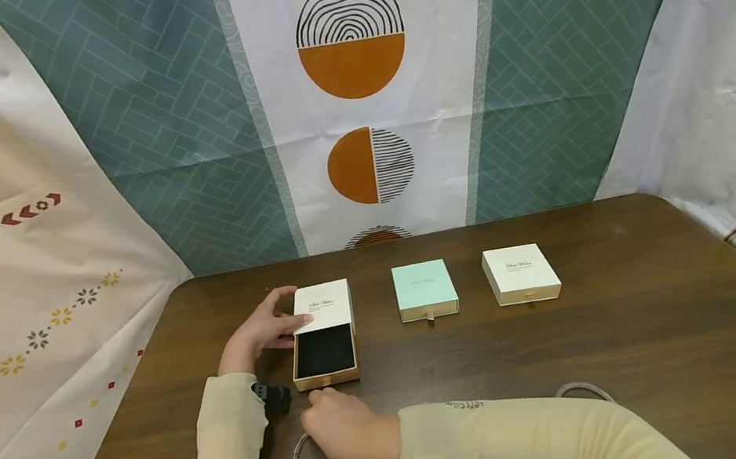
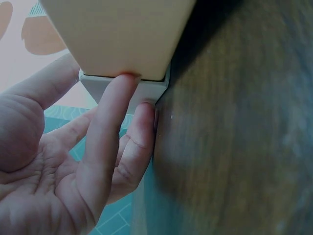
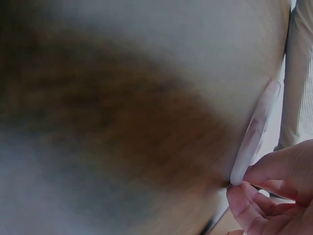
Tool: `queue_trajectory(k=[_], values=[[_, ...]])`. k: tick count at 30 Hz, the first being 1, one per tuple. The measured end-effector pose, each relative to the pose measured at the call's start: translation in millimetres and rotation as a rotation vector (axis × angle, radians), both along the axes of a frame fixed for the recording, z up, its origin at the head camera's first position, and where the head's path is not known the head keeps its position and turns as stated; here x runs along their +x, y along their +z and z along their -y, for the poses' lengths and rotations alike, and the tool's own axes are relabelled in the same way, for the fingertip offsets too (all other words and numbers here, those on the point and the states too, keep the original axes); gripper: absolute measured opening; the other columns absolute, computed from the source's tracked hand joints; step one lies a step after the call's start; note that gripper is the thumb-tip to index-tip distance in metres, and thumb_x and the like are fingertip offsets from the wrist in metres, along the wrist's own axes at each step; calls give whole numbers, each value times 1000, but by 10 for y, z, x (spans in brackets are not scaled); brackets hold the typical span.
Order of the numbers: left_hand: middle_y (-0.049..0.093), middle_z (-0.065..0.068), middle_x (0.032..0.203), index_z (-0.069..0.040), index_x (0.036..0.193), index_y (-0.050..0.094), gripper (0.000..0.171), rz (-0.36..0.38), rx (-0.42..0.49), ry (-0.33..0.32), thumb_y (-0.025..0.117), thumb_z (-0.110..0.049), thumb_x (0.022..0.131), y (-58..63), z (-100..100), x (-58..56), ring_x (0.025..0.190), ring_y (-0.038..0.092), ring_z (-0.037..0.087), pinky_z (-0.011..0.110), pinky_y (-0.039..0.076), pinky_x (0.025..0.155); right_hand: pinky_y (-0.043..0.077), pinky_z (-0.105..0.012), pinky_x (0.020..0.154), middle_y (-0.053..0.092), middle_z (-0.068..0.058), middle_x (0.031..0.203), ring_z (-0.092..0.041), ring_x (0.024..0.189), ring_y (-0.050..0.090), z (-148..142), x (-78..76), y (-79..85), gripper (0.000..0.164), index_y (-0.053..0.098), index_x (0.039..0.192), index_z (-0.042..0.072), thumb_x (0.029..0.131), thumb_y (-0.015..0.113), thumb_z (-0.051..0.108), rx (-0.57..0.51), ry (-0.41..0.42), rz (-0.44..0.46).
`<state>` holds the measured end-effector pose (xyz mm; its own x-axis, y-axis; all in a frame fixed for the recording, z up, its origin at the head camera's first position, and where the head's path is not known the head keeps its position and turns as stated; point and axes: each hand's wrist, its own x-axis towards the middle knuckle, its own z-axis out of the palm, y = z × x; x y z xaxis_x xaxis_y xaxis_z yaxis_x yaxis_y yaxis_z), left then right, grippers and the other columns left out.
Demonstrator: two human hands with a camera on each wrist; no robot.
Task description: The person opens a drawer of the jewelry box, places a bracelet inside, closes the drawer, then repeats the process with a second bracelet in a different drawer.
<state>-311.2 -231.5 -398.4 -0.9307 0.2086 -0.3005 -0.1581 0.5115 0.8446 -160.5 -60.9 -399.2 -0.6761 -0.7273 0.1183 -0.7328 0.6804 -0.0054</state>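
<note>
A white drawer-style gift box (image 1: 324, 305) is on the left of the table, its drawer (image 1: 323, 351) pulled out toward the person and lined in black. My left hand (image 1: 263, 327) holds the sleeve of this box from its left side, the thumb on the top. In the left wrist view, fingertips (image 2: 128, 78) press against the box's side wall near the tabletop. Just in front of the drawer, my right hand (image 1: 349, 429) pinches a pale, pinkish-grey bangle (image 3: 255, 134) between thumb and fingers. The bangle stands close to the table.
A mint-green gift box (image 1: 423, 283) sits at the middle of the wooden table (image 1: 638, 316), and another white box (image 1: 520, 268) is right of it, both shut. A second bangle (image 1: 583, 386) shows partly behind the right sleeve. Patterned cloth (image 1: 196, 128) hangs behind.
</note>
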Motion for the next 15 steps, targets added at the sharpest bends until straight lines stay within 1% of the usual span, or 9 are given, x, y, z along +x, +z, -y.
queue_trajectory(k=[4,7,11,15], values=[[56,20,107,-15,150,19,77,5,8,2,67,-22,90,-19,4,5,87,62,21,37,58,73,52,-19,58,60,1,78,-10,73,60,5,-24,3,12,73,81,17,84,67,7,-4,6,8],[56,22,112,-15,151,18,78,7,17,-1,67,-22,90,-26,3,11,93,63,24,40,58,76,52,-20,60,61,1,75,-9,73,60,4,-47,13,14,72,78,17,82,67,5,-24,1,19],[55,25,116,-16,151,17,79,10,13,1,66,-22,91,-23,2,16,99,62,29,44,57,79,49,-19,56,62,2,71,-8,69,59,6,-78,32,15,71,74,16,79,67,2,-49,-3,44],[55,24,115,-17,151,18,79,8,7,4,67,-24,90,-11,-3,6,99,62,29,44,57,80,45,-19,51,62,1,70,-9,68,59,9,-103,52,16,71,74,16,76,68,1,-50,-28,79]])
